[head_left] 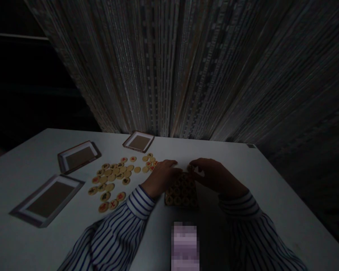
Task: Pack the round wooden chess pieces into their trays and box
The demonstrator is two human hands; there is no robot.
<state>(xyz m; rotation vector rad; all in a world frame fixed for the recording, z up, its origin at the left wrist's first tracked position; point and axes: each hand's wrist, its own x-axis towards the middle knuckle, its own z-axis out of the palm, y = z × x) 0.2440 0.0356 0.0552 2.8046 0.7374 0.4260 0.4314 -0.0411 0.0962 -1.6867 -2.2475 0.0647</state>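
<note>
Through the head view I count two hands. The left hand [162, 176] curves over the left side of one dark box [182, 206], its fingers loosely bent; I can't tell whether it grips anything. The right hand [214, 175] is narrowed at the box's far right corner, but it's too dark to tell what it pinches. The box sits between the two, its front row showing four round pieces [177, 200]. Left of it I see over twenty loose discs [112, 177], too overlapped for an exact count, and three shallow trays [51, 199] on one white table [158, 241].
</note>
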